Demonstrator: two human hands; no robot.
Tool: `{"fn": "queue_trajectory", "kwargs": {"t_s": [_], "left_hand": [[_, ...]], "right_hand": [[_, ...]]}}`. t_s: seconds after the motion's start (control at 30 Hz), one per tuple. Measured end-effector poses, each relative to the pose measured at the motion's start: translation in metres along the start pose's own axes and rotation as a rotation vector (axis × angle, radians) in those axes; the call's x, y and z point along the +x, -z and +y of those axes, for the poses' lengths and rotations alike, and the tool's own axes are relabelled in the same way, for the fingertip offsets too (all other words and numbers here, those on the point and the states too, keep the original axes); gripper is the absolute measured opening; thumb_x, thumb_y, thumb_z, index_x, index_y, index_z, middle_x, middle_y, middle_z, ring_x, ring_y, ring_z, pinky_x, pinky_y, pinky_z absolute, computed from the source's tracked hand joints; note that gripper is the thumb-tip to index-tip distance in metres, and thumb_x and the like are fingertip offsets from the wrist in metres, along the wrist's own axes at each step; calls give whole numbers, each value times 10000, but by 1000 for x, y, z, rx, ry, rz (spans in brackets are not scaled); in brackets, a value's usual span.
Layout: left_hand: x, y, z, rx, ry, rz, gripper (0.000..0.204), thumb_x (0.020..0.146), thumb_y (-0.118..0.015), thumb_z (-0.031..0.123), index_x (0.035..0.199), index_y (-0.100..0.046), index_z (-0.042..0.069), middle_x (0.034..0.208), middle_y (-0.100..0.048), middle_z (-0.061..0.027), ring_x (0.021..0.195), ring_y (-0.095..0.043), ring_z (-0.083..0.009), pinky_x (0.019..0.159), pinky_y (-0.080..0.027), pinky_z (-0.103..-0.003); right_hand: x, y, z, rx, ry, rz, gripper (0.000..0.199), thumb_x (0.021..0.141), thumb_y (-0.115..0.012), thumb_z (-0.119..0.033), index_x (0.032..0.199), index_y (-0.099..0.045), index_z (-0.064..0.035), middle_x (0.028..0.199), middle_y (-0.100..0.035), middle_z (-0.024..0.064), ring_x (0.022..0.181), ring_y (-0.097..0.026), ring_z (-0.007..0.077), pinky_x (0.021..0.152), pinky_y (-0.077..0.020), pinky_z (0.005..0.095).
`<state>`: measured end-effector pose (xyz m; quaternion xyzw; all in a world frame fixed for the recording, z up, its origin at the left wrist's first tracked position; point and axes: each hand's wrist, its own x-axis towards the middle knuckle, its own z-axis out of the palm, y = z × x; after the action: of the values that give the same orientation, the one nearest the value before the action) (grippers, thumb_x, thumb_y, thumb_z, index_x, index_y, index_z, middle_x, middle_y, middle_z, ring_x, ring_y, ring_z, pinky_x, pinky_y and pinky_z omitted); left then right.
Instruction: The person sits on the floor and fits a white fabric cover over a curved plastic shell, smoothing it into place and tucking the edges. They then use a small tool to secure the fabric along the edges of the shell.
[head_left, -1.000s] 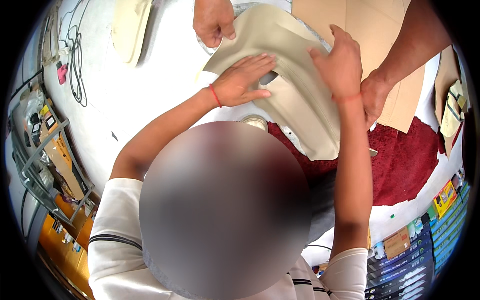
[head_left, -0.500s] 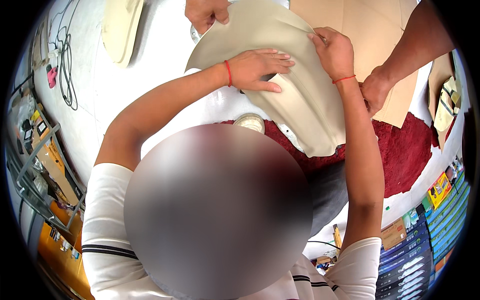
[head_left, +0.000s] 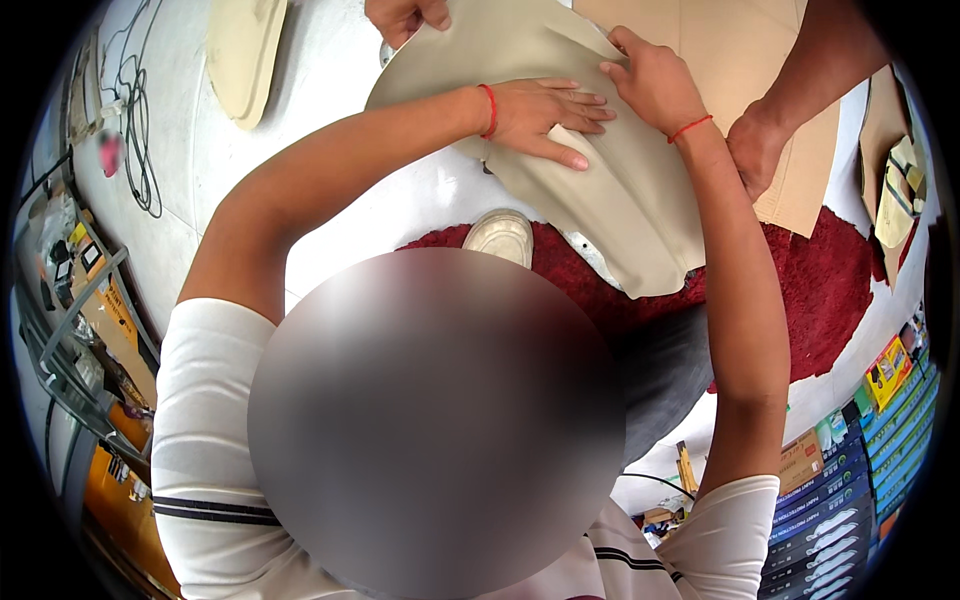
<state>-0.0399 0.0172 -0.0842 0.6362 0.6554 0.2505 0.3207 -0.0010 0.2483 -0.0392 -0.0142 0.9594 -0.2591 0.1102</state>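
A beige, smooth leather-like sheet (head_left: 480,45) is draped over a part hidden beneath it, its lower end hanging to a narrow tip. My left hand (head_left: 550,120) lies flat on the sheet with fingers stretched out, beside a folded-back pale flap. On the right, my right hand (head_left: 657,88) pinches the sheet near its far right edge between thumb and fingers. Another person's hand (head_left: 403,18) holds the sheet's far left edge. That person's other hand (head_left: 758,150) is just right of my right forearm; its fingers are partly hidden.
Brown cardboard (head_left: 700,40) lies beyond the sheet. Below are a dark red carpet (head_left: 820,290) and a pale shoe (head_left: 500,236). A cream panel (head_left: 243,60) and a black cable (head_left: 138,140) lie far left. A metal rack (head_left: 70,350) stands left; stacked boxes (head_left: 820,540) lower right.
My left hand has slid right and away from me over the sheet. My right hand has shifted slightly up along the edge. The other person's right-side hand has also moved a little away.
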Motion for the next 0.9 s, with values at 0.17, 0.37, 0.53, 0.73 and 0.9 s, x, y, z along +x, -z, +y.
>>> {"fn": "queue_trajectory", "kwargs": {"t_s": [0.17, 0.37, 0.53, 0.73, 0.9], "left_hand": [[-52, 3, 0, 93, 218, 95, 883, 1047, -488, 702, 1611, -463, 23, 1750, -339, -144, 1646, -242, -309, 1349, -164, -487], [-111, -11, 14, 228, 323, 156, 974, 1052, -474, 706, 1688, -272, -3, 1773, -239, -208, 1656, -187, -367, 1342, -144, -527], [-91, -10, -1, -198, 223, 196, 789, 1121, -417, 581, 1675, -347, 23, 1757, -308, -182, 1658, -209, -339, 1349, -119, -509], [-34, 31, 28, -219, 274, -146, 687, 1114, -524, 475, 1624, -450, 20, 1717, -403, -160, 1620, -322, -301, 1336, -238, -452], [16, 55, 15, 0, 44, -400, 759, 1081, -564, 517, 1607, -452, -20, 1726, -376, -174, 1624, -304, -314, 1345, -222, -463]], "right_hand": [[1, 1, 14, -51, 0, -70, 266, 985, -676, -182, 1236, -649, -97, 999, -765, 194, 954, -718, 422, 843, -566, 530], [11, 14, -2, -25, -101, -104, 277, 976, -662, -164, 1243, -671, -93, 997, -765, 213, 960, -722, 420, 862, -569, 535], [-44, 31, -15, 121, 0, 192, 350, 999, -654, -160, 1324, -651, -30, 1073, -771, 231, 1003, -724, 429, 910, -574, 507], [-203, 94, -68, 160, -384, 552, 354, 889, -861, -76, 1202, -715, 0, 1134, -767, 149, 1059, -740, 290, 975, -558, 374], [-267, 95, 19, 144, -532, 446, 634, 855, -897, -126, 1400, -629, 57, 1335, -694, 157, 1260, -654, 267, 1116, -495, 403]]}}
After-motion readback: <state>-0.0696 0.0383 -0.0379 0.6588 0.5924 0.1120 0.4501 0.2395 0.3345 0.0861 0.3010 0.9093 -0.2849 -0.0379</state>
